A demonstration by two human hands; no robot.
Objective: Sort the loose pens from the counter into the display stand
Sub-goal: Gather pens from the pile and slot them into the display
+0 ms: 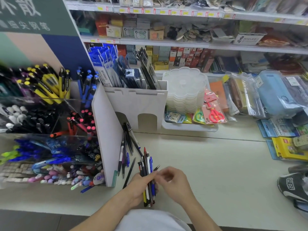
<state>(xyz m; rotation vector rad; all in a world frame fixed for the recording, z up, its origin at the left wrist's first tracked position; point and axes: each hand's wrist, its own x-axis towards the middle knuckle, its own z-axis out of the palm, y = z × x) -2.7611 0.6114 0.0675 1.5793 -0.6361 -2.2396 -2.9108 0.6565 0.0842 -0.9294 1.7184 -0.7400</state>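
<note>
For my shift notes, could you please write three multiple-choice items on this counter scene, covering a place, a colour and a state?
1. Where do the loose pens on the counter lie?
A. beside the display stand's white side panel
B. inside the tray of scissors
C. on the top shelf

2. What colour are the packaged scissors?
A. blue
B. red
C. black

3. What is the left hand doing?
A. resting flat and empty
B. gripping a bundle of pens
C. holding a box

Answers: 1 A, they lie against the panel; 2 B, red handles; 3 B, its fingers wrap the bundle.
</note>
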